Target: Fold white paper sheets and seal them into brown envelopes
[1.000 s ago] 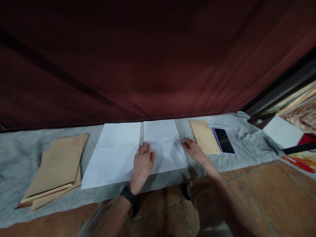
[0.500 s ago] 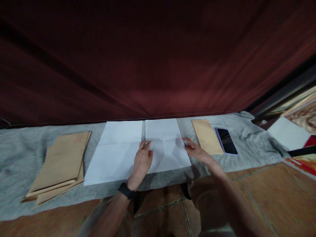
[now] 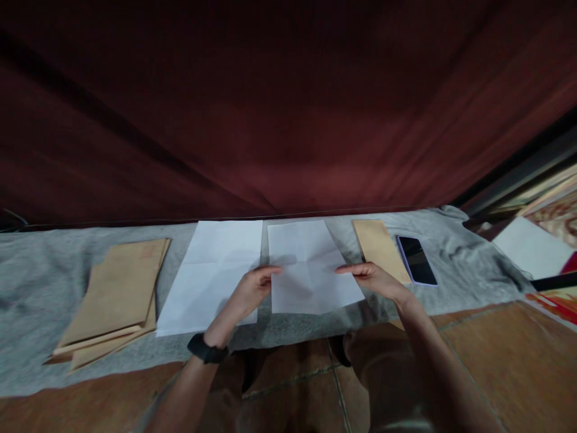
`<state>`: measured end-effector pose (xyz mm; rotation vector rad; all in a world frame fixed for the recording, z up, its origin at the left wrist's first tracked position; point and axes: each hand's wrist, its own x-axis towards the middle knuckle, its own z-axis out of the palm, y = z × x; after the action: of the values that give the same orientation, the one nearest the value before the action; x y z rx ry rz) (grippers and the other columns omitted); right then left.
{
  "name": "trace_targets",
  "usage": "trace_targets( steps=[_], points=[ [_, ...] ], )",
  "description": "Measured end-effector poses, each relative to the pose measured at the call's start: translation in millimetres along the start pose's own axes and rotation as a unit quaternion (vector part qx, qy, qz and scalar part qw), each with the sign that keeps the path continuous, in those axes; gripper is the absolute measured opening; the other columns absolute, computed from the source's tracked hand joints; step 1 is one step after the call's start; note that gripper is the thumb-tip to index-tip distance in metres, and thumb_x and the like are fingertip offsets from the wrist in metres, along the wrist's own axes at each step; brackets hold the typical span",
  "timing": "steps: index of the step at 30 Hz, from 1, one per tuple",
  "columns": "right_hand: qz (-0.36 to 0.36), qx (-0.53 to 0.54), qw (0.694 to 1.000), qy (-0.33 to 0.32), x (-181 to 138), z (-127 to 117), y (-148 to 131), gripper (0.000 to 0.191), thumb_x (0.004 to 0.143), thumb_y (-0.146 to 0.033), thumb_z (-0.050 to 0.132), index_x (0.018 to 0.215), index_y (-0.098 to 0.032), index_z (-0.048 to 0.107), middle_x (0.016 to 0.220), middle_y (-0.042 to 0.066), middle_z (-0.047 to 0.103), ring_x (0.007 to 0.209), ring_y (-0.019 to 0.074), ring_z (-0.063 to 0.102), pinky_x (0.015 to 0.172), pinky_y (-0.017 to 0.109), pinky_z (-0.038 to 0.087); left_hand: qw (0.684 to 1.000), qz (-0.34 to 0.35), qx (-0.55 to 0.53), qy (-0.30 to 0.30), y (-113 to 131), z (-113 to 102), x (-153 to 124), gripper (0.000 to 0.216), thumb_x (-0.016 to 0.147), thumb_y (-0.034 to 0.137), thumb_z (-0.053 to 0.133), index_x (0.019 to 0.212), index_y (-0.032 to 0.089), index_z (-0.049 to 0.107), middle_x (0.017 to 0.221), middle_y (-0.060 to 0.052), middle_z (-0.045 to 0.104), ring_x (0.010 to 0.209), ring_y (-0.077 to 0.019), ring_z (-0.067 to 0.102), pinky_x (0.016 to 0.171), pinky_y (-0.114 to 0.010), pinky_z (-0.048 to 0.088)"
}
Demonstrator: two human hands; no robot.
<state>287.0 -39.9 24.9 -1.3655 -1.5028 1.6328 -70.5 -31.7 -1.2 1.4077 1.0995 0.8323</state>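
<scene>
While left grip [image 3: 253, 291] and right grip [image 3: 375, 279] are pinching the white sheet [image 3: 310, 286] nearer the phone [image 3: 418, 261], I'm balancing its seemingly raised sides evenly.

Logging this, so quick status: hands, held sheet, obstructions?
Left hand, right hand pinching opposite edges. White sheet creased. No obstruction seen; brown paper near right hand.

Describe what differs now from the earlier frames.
The left hand and right hand have taken hold of the right sheet by its opposite side edges; its near part appears lifted off the gray cloth. The left sheet, brown envelopes and phone stayed put.
</scene>
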Motion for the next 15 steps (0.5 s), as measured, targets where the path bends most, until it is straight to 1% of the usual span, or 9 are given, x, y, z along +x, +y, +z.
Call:
trace_targets(
  steps=[4, 6, 8, 9, 12, 15],
  points=[
    [0.005, -0.031, 0.999, -0.017, -6.4, -8.2, -3.5, 0.051, 0.071, -0.060, 0.080, 0.103, -0.019, 0.081, 0.108, 0.011, 0.077, 0.102, 0.0314, 0.071, 0.098, 0.046, 0.053, 0.997, 0.015, 0.063, -0.036, 14.0, -11.1, -4.2, 0.025, 0.069, 0.015, 0.061, 0.089, 0.018, 0.077, 0.099, -0.007, 0.074, 0.092, -0.0198, 0.067, 0.082, -0.031, 0.052],
    [-0.015, -0.049, 0.998, -0.035, -9.6, -11.5, -7.0, 0.046, 0.073, -0.058, 0.079, 0.099, -0.020, 0.082, 0.105, 0.010, 0.077, 0.101, 0.0298, 0.071, 0.095, 0.042, 0.054, 0.994, 0.014, 0.097, -0.044, 20.7, -13.8, -5.5, 0.019, 0.070, 0.014, 0.062, 0.082, 0.018, 0.075, 0.093, -0.007, 0.074, 0.090, -0.0198, 0.067, 0.081, -0.030, 0.050],
    [-0.043, -0.071, 0.996, -0.043, -11.4, -12.0, -10.6, 0.045, 0.074, -0.057, 0.079, 0.100, -0.020, 0.082, 0.104, 0.010, 0.076, 0.100, 0.0284, 0.069, 0.092, 0.038, 0.053, 0.992, 0.016, 0.116, -0.042, 26.2, -13.9, -6.4, 0.010, 0.072, 0.019, 0.066, 0.078, 0.018, 0.074, 0.093, -0.008, 0.074, 0.092, -0.0213, 0.066, 0.082, -0.031, 0.050],
    [-0.053, -0.084, 0.994, -0.039, -11.4, -11.2, -12.0, 0.045, 0.075, -0.057, 0.078, 0.101, -0.021, 0.081, 0.103, 0.009, 0.075, 0.099, 0.0276, 0.068, 0.090, 0.037, 0.053, 0.992, 0.019, 0.120, -0.036, 28.1, -13.3, -6.7, 0.008, 0.073, 0.022, 0.069, 0.078, 0.018, 0.074, 0.097, -0.008, 0.074, 0.095, -0.0223, 0.066, 0.085, -0.031, 0.050],
    [-0.073, -0.142, 0.987, -0.011, -7.6, -7.3, -12.3, 0.042, 0.077, -0.055, 0.077, 0.102, -0.021, 0.081, 0.099, 0.007, 0.070, 0.096, 0.0253, 0.065, 0.089, 0.036, 0.051, 0.994, 0.005, 0.104, -0.035, 29.4, -11.0, -6.5, 0.019, 0.078, 0.034, 0.071, 0.086, 0.018, 0.074, 0.103, -0.008, 0.075, 0.099, -0.0234, 0.065, 0.088, -0.032, 0.051],
    [-0.109, -0.191, 0.975, 0.027, -0.7, -5.1, -7.2, 0.036, 0.080, -0.054, 0.074, 0.093, -0.022, 0.081, 0.096, 0.008, 0.068, 0.099, 0.0249, 0.062, 0.095, 0.037, 0.049, 0.996, -0.018, 0.063, -0.066, 26.2, -10.0, -4.5, 0.027, 0.082, 0.040, 0.067, 0.094, 0.017, 0.073, 0.096, -0.006, 0.075, 0.092, -0.0224, 0.066, 0.086, -0.033, 0.053]
  ],
)
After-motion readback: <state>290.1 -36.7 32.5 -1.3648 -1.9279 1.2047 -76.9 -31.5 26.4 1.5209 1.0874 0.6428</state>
